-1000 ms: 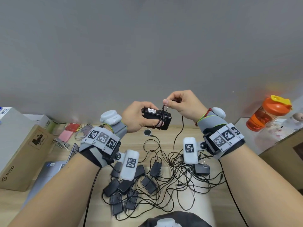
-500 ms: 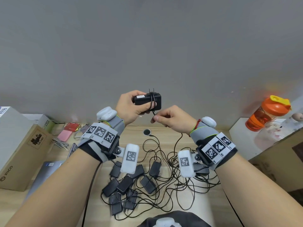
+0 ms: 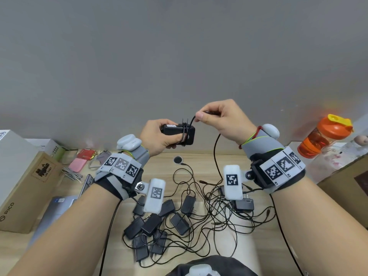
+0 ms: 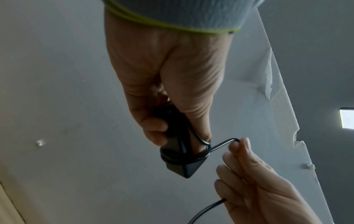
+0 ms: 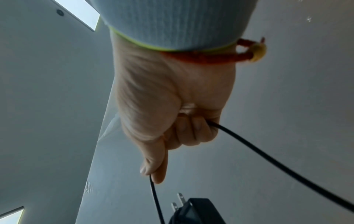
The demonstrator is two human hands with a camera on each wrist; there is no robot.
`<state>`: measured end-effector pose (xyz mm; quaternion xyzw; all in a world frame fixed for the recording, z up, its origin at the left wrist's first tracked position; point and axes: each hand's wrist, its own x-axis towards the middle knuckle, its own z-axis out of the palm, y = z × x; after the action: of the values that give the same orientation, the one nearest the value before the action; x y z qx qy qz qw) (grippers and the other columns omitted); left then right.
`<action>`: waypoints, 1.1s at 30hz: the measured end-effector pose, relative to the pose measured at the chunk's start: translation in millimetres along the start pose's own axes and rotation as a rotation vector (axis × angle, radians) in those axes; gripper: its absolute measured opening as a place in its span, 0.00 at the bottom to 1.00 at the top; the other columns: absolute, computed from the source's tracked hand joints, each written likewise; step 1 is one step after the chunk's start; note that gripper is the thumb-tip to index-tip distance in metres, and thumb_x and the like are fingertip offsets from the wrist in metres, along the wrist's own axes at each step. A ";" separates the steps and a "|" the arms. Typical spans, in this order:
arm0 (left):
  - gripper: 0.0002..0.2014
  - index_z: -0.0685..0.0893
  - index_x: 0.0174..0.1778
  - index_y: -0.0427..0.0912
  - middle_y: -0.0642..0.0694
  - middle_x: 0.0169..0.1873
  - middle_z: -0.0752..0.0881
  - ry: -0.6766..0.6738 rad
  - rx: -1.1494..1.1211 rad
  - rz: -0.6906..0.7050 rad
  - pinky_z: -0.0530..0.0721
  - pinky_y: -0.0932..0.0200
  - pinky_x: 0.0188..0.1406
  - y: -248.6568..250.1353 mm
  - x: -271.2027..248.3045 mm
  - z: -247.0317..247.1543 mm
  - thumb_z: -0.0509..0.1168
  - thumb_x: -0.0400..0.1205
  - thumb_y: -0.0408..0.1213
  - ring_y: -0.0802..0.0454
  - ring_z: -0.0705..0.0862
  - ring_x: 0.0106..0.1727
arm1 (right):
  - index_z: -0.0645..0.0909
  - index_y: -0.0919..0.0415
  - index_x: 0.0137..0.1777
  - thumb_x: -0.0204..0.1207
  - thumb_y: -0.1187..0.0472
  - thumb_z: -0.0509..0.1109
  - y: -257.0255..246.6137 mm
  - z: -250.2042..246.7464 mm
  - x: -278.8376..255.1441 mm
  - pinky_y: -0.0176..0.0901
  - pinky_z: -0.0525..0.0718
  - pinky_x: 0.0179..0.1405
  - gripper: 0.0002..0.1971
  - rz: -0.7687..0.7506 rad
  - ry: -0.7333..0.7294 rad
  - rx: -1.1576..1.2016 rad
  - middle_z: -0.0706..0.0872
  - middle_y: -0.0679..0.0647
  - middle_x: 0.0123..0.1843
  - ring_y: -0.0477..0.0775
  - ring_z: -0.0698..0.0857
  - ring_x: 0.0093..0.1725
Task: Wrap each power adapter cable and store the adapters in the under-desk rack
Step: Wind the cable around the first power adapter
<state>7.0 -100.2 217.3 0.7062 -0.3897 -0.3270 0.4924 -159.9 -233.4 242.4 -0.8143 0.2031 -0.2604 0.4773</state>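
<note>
gripping a black adapter above the desk, the left hand was curled round its body. its cable, looped around the adapter, was pinched by the right hand just beside it. more adapters were left tangled below.

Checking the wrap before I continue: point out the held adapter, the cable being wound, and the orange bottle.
held adapter (image 3: pixel 189 134): head view, its right end face.
cable (image 3: pixel 215 148): head view, slack hanging below the right hand.
orange bottle (image 3: pixel 318 140): head view, its translucent body.
</note>
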 end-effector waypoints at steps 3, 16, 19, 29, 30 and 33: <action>0.10 0.86 0.46 0.35 0.42 0.29 0.85 -0.067 -0.003 -0.004 0.81 0.64 0.23 3.9 -1.9 3.4 0.78 0.72 0.27 0.53 0.83 0.22 | 0.88 0.54 0.42 0.80 0.59 0.73 7.9 -2.5 6.6 0.39 0.84 0.55 0.06 0.016 0.024 -0.008 0.92 0.48 0.40 0.41 0.88 0.44; 0.08 0.86 0.46 0.36 0.38 0.32 0.85 -0.126 -0.086 0.071 0.82 0.60 0.29 26.8 -9.9 7.1 0.76 0.74 0.27 0.49 0.83 0.26 | 0.84 0.69 0.45 0.85 0.65 0.65 23.7 21.4 -6.5 0.25 0.66 0.26 0.10 0.189 -0.058 0.018 0.73 0.37 0.18 0.36 0.70 0.20; 0.08 0.86 0.46 0.37 0.39 0.32 0.86 -0.036 -0.156 0.054 0.81 0.56 0.32 26.4 -6.1 7.1 0.77 0.74 0.29 0.48 0.83 0.26 | 0.86 0.68 0.48 0.85 0.65 0.63 19.1 28.2 -14.7 0.22 0.68 0.25 0.11 0.214 -0.141 -0.030 0.74 0.36 0.17 0.33 0.73 0.21; 0.12 0.85 0.49 0.32 0.42 0.28 0.85 0.130 -0.080 0.000 0.79 0.65 0.20 15.7 3.6 3.8 0.78 0.73 0.27 0.55 0.82 0.20 | 0.92 0.52 0.43 0.81 0.53 0.71 2.7 25.4 -13.2 0.40 0.61 0.28 0.10 0.096 -0.257 -0.138 0.68 0.54 0.25 0.46 0.63 0.27; 0.12 0.85 0.48 0.33 0.42 0.29 0.86 0.122 -0.054 -0.007 0.79 0.64 0.20 13.6 4.1 3.3 0.79 0.72 0.28 0.54 0.82 0.20 | 0.91 0.50 0.41 0.81 0.54 0.72 -1.0 22.8 -12.4 0.40 0.65 0.31 0.09 0.085 -0.252 -0.133 0.74 0.58 0.26 0.46 0.67 0.28; 0.11 0.86 0.44 0.38 0.42 0.30 0.87 0.072 0.044 -0.015 0.81 0.61 0.24 8.6 4.2 1.7 0.80 0.70 0.30 0.51 0.84 0.24 | 0.90 0.54 0.40 0.80 0.59 0.73 -9.7 13.6 -10.2 0.27 0.71 0.35 0.08 0.066 -0.212 -0.088 0.85 0.43 0.26 0.37 0.75 0.28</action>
<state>5.7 -106.3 224.6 0.7312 -0.3733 -0.2964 0.4881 -158.7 -213.8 243.1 -0.8503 0.1893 -0.1481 0.4682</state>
